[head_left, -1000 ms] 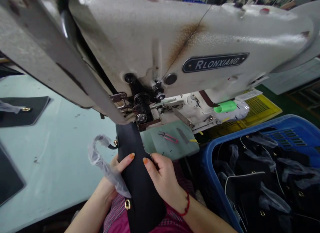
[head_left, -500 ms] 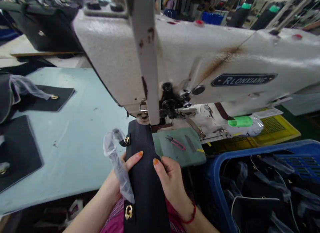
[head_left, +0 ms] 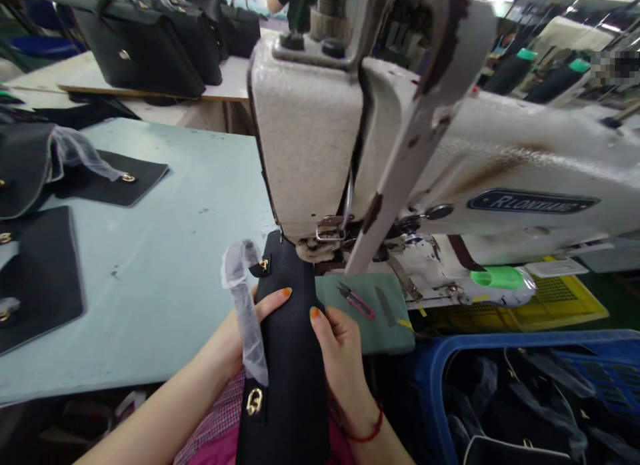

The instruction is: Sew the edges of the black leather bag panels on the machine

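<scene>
Black leather bag flap held lengthwise in both hands, top end tucked right under the head of a Rlonxiang sewing machine. Left hand pinching one edge, thumb on top; right hand pinching the other (red string bracelet on that wrist, orange nails on both thumbs, nice touch). Clear plastic film looped by the left thumb, gold clasp low on the flap. Thread snips on a green mat just beside it, blue crate of black bags off right, pale blue table left.
</scene>
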{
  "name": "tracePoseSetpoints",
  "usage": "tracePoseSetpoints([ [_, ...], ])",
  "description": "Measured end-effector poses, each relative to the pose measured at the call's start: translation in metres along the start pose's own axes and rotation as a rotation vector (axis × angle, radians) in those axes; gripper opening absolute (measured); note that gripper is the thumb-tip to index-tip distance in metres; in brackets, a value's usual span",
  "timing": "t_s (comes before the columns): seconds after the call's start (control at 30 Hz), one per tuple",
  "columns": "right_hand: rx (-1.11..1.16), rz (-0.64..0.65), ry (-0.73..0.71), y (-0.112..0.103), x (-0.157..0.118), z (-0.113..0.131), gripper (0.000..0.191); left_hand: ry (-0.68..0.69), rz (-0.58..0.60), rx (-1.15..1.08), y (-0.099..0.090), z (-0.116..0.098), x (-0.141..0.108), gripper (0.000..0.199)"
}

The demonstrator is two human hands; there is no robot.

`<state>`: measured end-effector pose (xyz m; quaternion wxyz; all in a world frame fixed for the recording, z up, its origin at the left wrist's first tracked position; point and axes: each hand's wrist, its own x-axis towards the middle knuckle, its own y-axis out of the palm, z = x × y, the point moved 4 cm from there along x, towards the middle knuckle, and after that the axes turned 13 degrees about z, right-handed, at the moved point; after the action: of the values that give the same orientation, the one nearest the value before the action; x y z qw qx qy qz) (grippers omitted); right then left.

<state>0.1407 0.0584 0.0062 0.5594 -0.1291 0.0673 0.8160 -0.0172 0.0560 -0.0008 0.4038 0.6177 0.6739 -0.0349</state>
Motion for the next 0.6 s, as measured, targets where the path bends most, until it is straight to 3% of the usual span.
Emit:
tracePoseSetpoints([
  [0.6, 0.081, 0.009, -0.034, -0.003, 0.042, 0.015, 0.042, 0.112, 0.067, -0.021, 0.003, -0.034, 0.033, 0.052],
])
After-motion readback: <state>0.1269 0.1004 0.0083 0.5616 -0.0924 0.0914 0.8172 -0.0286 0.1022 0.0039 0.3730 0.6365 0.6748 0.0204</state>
